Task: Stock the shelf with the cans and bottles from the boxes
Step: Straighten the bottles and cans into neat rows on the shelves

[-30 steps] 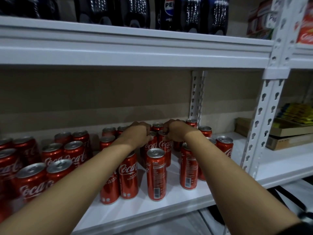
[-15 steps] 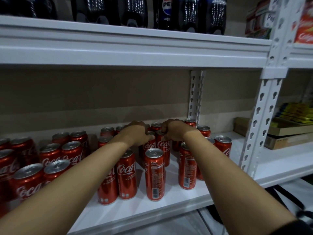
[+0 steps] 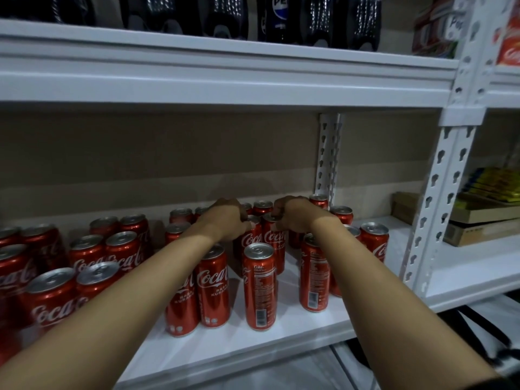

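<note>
**Both hands on two slim cans in the middle of the shelf**

Two slim cans stand side by side, touching, deep in the middle of the white shelf [image 3: 281,337]. The left hand [image 3: 226,220] curls over the top of the left can [image 3: 249,240]. The right hand [image 3: 295,216] curls over the top of the right can [image 3: 274,239]. Both arms reach forward, almost straight, with the knuckles up and the fingers bent down around the can rims.

Compared with half a second ago, the hands and the two cans are in nearly the same place; only the view has shifted a little.

The cans are red with white "Coca-Cola" script. One front can [image 3: 259,288] shows "Coke" and a barcode; the small print is not readable. Wider cans [image 3: 50,302] stand at the left. On the upper shelf [image 3: 225,88] stand dark bottles [image 3: 277,21], one with a "PEP" label.
</note>
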